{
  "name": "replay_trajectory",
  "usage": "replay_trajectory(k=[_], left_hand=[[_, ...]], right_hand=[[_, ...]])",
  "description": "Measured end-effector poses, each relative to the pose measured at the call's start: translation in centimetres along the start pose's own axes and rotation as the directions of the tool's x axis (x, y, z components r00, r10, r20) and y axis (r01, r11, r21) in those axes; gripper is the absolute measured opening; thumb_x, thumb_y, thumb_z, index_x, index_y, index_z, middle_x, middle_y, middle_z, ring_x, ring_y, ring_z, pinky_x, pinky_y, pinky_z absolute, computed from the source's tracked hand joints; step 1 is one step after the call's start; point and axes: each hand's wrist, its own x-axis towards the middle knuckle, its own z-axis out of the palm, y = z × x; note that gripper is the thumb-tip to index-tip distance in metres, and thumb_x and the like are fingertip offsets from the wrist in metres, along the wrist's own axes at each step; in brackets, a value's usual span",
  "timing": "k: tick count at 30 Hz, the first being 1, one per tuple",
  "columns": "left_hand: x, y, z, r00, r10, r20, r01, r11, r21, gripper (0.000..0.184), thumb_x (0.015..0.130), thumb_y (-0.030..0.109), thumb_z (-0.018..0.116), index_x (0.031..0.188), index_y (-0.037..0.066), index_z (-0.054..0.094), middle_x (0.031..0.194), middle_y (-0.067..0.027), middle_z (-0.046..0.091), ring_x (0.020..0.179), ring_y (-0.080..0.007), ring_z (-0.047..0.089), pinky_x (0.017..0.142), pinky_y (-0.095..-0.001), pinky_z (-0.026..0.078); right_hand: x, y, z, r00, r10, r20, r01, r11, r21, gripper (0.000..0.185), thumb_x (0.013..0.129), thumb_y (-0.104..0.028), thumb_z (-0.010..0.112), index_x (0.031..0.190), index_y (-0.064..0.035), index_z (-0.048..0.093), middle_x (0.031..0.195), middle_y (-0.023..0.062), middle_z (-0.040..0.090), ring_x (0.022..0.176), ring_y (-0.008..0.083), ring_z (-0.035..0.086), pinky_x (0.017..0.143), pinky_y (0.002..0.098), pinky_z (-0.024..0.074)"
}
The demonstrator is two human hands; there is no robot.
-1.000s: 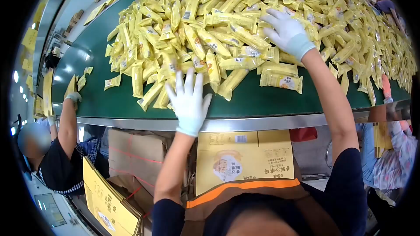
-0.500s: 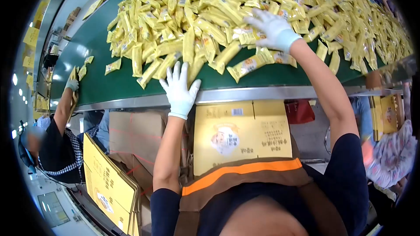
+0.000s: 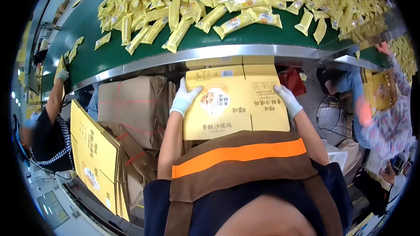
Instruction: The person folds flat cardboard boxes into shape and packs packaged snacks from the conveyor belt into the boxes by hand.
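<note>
A flat yellow printed carton (image 3: 238, 105) lies in front of my apron, just below the table's metal edge. My left hand (image 3: 185, 98), in a white glove, grips the carton's left edge with the thumb over its face. My right hand (image 3: 288, 99), gloved too, is closed on the right edge; its fingers are partly hidden beneath. Behind it, the strip of another yellow carton (image 3: 205, 63) shows. Beyond the metal edge, many yellow-wrapped snack packets (image 3: 236, 22) are heaped on the green table surface (image 3: 109, 59).
More flat cartons (image 3: 94, 161) lean at the left beside a brown paper-wrapped bundle (image 3: 127, 100) tied with red string. A co-worker (image 3: 50, 140) reaches onto the table at far left. Another person (image 3: 389, 122) is at right, near an open carton (image 3: 380, 89). A metal-framed stool (image 3: 329, 113) stands right.
Both my hands have left the packets and the table edge, coming down to grip the carton's two sides. The view has shifted, and the carton now shows more fully.
</note>
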Motion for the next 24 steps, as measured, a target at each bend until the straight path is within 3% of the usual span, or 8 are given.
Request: replay_trajectory(k=[3,5,9,10,14,21,23,24], left_hand=[[-2.5,4.2,-1.4,0.977,-0.06,0.206,0.12,0.948,-0.295,0.078,0.084,0.015,0.076,0.147,-0.001,0.032,0.12,-0.0153,0.063,0.104,-0.0203,0.062,0.089,-0.0315,0.05],[-2.9,2.6,-1.0,0.985,0.029,0.167,0.035,0.931,-0.363,0.075,0.084,0.009,0.075,0.147,0.003,0.034,0.125,-0.0116,0.061,0.109,-0.0191,0.059,0.092,-0.0312,0.049],[-6.6,2.8,-1.6,0.957,0.024,0.288,0.149,0.812,-0.565,0.071,0.087,0.006,0.072,0.148,0.005,0.035,0.13,-0.009,0.058,0.116,-0.0174,0.056,0.096,-0.0311,0.047],[-7.0,2.2,-1.7,0.964,0.081,0.254,0.075,0.832,-0.55,0.07,0.09,0.008,0.067,0.151,0.005,0.031,0.136,-0.0116,0.054,0.12,-0.0202,0.056,0.097,-0.0332,0.049],[-9.4,4.4,-2.4,0.963,-0.012,0.27,0.168,0.809,-0.563,0.073,0.088,0.005,0.069,0.15,0.004,0.032,0.133,-0.0109,0.057,0.116,-0.018,0.057,0.097,-0.0318,0.047],[-10.5,4.0,-3.2,0.968,0.115,0.224,0.022,0.847,-0.53,0.071,0.09,0.006,0.064,0.152,0.001,0.028,0.143,-0.0123,0.049,0.126,-0.0195,0.051,0.103,-0.0328,0.044],[-9.8,4.1,-3.2,0.954,0.169,0.247,0.003,0.819,-0.574,0.071,0.091,0.006,0.063,0.152,0.002,0.028,0.144,-0.0121,0.048,0.127,-0.0191,0.05,0.103,-0.033,0.043],[-9.0,3.4,-2.6,0.962,0.089,0.258,0.071,0.83,-0.553,0.071,0.091,0.008,0.063,0.153,0.003,0.027,0.143,-0.0119,0.049,0.126,-0.0187,0.05,0.102,-0.0325,0.044]], right_hand=[[-1.0,0.2,0.1,0.991,-0.031,0.129,0.034,0.999,-0.025,0.058,0.094,-0.025,0.064,0.139,0.0044,0.042,0.127,0.0126,0.059,0.109,0.0186,0.06,0.092,0.0318,0.0496],[-2.0,2.2,-0.6,0.984,-0.164,0.062,0.17,0.98,-0.105,0.06,0.093,-0.021,0.064,0.141,0.0048,0.039,0.131,0.0132,0.057,0.114,0.0199,0.057,0.097,0.0327,0.0468],[-6.5,-0.3,1.2,0.98,-0.201,0.003,0.199,0.972,-0.128,0.067,0.092,-0.017,0.063,0.148,0.003,0.031,0.136,0.0144,0.052,0.122,0.0209,0.052,0.103,0.0344,0.0423],[-6.9,-0.2,0.9,0.967,-0.252,0.041,0.255,0.962,-0.101,0.067,0.093,-0.016,0.062,0.148,0.0021,0.031,0.137,0.0144,0.051,0.124,0.0209,0.051,0.104,0.0343,0.0419],[-8.0,-0.9,0.6,0.987,-0.157,0.029,0.158,0.987,-0.035,0.067,0.094,-0.017,0.06,0.149,0.0019,0.029,0.138,0.0136,0.05,0.124,0.0207,0.05,0.104,0.0339,0.0413],[-9.4,-2.5,1.4,0.985,-0.145,0.091,0.148,0.989,-0.022,0.067,0.095,-0.019,0.059,0.15,0.0017,0.027,0.143,0.0136,0.046,0.128,0.0212,0.047,0.106,0.0341,0.039],[-8.1,-2.3,1.0,0.977,-0.197,0.087,0.205,0.974,-0.097,0.064,0.097,-0.02,0.057,0.15,-0.0001,0.028,0.142,0.0123,0.047,0.127,0.0195,0.047,0.106,0.0332,0.039],[-6.3,-1.7,0.7,0.968,-0.238,0.077,0.247,0.959,-0.137,0.063,0.097,-0.021,0.056,0.15,-0.0005,0.028,0.142,0.012,0.048,0.127,0.019,0.048,0.106,0.0331,0.0395]])
